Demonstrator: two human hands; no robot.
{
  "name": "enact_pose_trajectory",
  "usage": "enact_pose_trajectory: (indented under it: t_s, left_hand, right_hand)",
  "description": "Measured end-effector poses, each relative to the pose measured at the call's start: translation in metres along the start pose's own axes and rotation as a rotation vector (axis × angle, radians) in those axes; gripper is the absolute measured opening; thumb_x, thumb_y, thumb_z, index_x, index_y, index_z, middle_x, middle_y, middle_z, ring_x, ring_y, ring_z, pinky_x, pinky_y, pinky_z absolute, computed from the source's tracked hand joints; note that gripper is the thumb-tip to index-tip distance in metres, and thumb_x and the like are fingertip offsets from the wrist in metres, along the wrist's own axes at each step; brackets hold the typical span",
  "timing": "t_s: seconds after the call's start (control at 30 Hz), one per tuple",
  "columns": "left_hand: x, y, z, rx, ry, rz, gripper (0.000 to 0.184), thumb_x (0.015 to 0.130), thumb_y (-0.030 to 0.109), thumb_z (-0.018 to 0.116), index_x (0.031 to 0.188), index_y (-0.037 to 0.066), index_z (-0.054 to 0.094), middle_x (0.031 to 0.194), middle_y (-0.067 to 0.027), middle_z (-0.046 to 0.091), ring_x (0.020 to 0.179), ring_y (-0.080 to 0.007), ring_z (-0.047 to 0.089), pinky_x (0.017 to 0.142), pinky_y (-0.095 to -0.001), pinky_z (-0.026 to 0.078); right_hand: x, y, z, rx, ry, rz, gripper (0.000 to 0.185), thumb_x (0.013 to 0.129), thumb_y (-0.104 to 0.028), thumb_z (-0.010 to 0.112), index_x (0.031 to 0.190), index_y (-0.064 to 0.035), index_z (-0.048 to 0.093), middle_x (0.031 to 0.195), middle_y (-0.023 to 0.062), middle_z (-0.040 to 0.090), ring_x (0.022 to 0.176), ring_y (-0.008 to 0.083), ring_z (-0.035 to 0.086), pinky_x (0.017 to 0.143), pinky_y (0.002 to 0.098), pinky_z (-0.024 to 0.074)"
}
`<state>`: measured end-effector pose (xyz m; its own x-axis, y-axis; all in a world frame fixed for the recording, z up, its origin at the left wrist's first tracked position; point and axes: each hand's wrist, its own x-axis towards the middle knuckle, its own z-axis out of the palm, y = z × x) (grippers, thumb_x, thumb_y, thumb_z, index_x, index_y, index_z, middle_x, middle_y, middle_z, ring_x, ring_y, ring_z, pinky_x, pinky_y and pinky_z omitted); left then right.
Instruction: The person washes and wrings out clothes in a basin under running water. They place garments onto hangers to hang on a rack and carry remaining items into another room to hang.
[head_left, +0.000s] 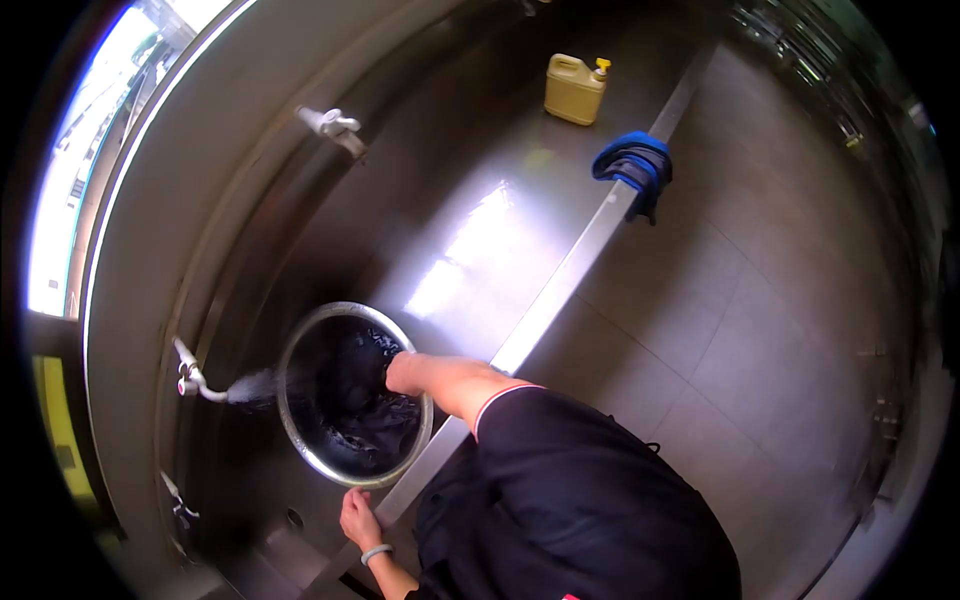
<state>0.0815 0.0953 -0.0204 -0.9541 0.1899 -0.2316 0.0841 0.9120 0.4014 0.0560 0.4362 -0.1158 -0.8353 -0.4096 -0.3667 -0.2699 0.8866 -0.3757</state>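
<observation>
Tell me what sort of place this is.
Probably a shared wash area or laundry spot: several taps line the wall above a long trough, and a round basin in it holds dark, wet cloth.

Dark wet cloth (pixel 385 425) lies in a round basin (pixel 345 307).

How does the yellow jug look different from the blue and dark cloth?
The yellow jug stands upright, while the blue and dark cloth lies bunched over the metal rail. The jug is pale yellow with a bright yellow top; the cloth mixes blue and dark folds. The jug has a firm shape, the cloth a crumpled one. Both are apart from the basin.
</observation>
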Motion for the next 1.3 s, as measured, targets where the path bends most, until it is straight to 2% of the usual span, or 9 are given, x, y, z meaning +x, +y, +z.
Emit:
enact_pose_trajectory:
  t_s: [0.33,0.57,0.73,0.87,0.97,1.07,1.17,1.2,1.3]
  left_hand:
    - [0.008,0.020,-0.025,0.118,-0.257,-0.167,0.038,0.090,0.045,0.053,0.114,0.021,0.069,0.107,-0.0081,0.071,0.104,-0.0289,0.065,0.090,-0.0407,0.048]
    - [0.065,-0.032,-0.023,-0.377,-0.631,0.038,0.055,0.090,0.039,0.065,0.132,0.004,0.055,0.120,-0.0164,0.064,0.112,-0.0241,0.060,0.097,-0.0347,0.047]
    - [0.145,-0.051,-0.005,-0.233,-0.471,0.245,0.074,0.089,0.049,0.061,0.140,-0.001,0.043,0.145,-0.0260,0.038,0.136,-0.0380,0.037,0.114,-0.0385,0.031]
    - [0.186,-0.037,0.026,-0.151,-0.526,-0.089,0.097,0.087,0.057,0.057,0.153,0.002,0.013,0.158,-0.0296,0.005,0.146,-0.0446,0.013,0.119,-0.0437,0.018]
    - [0.194,-0.021,0.062,-0.167,-0.511,-0.218,0.103,0.085,0.055,0.060,0.154,0.004,0.004,0.161,-0.0220,-0.005,0.147,-0.0456,0.004,0.115,-0.0620,0.016]
    - [0.196,-0.032,0.127,-0.012,-0.295,-0.170,0.104,0.079,0.054,0.065,0.153,0.003,0.014,0.160,-0.0207,0.004,0.147,-0.0435,0.006,0.114,-0.0645,0.015]
    - [0.213,-0.046,0.157,0.023,-0.259,-0.106,0.095,0.084,0.059,0.059,0.150,0.000,0.025,0.157,-0.0232,0.018,0.146,-0.0425,0.010,0.117,-0.0592,0.007]
    - [0.220,-0.051,0.170,-0.017,-0.272,-0.097,0.094,0.084,0.060,0.058,0.150,0.000,0.026,0.156,-0.0232,0.020,0.146,-0.0425,0.011,0.118,-0.0578,0.007]
    - [0.249,-0.054,0.170,-0.070,-0.382,-0.026,0.091,0.085,0.061,0.056,0.149,0.003,0.030,0.155,-0.0214,0.028,0.145,-0.0405,0.019,0.120,-0.0516,0.009]
  right_hand:
    - [0.018,-0.001,0.007,-0.009,-0.080,0.020,0.026,0.079,-0.012,0.059,0.101,-0.0138,0.073,0.101,0.0144,0.071,0.097,0.0330,0.068,0.082,0.0437,0.0543]
    - [0.066,0.009,0.009,0.512,0.093,0.262,0.029,0.086,-0.028,0.065,0.109,-0.0112,0.069,0.099,0.0154,0.071,0.097,0.0309,0.067,0.087,0.0397,0.0519]
    - [0.119,-0.007,-0.024,0.537,0.334,0.409,0.054,0.088,-0.039,0.066,0.130,-0.0053,0.056,0.117,0.0237,0.062,0.109,0.0367,0.061,0.095,0.0406,0.0486]
    - [0.170,-0.028,-0.012,0.414,0.555,0.297,0.068,0.088,-0.044,0.065,0.143,-0.0106,0.044,0.142,0.0280,0.041,0.128,0.0440,0.044,0.105,0.0452,0.0412]
    - [0.187,-0.065,-0.002,0.105,0.317,0.287,0.070,0.087,-0.049,0.063,0.147,-0.0231,0.038,0.154,0.0186,0.027,0.141,0.0436,0.024,0.103,0.0711,0.0279]
    - [0.202,-0.055,0.035,-0.149,0.279,0.132,0.071,0.084,-0.050,0.063,0.147,-0.0266,0.039,0.153,0.0148,0.030,0.143,0.0429,0.020,0.103,0.0749,0.0213]
    - [0.235,-0.015,0.045,-0.047,0.151,0.070,0.070,0.078,-0.046,0.069,0.139,-0.0192,0.049,0.150,0.0216,0.032,0.136,0.0473,0.030,0.107,0.0664,0.0274]
    - [0.242,-0.006,0.039,-0.017,0.113,0.054,0.067,0.079,-0.045,0.069,0.136,-0.0174,0.050,0.140,0.0292,0.041,0.127,0.0481,0.042,0.104,0.0546,0.0393]
    - [0.261,0.044,0.053,0.045,0.027,-0.075,0.066,0.075,-0.042,0.073,0.131,-0.0126,0.053,0.134,0.0340,0.044,0.124,0.0492,0.044,0.099,0.0568,0.0408]
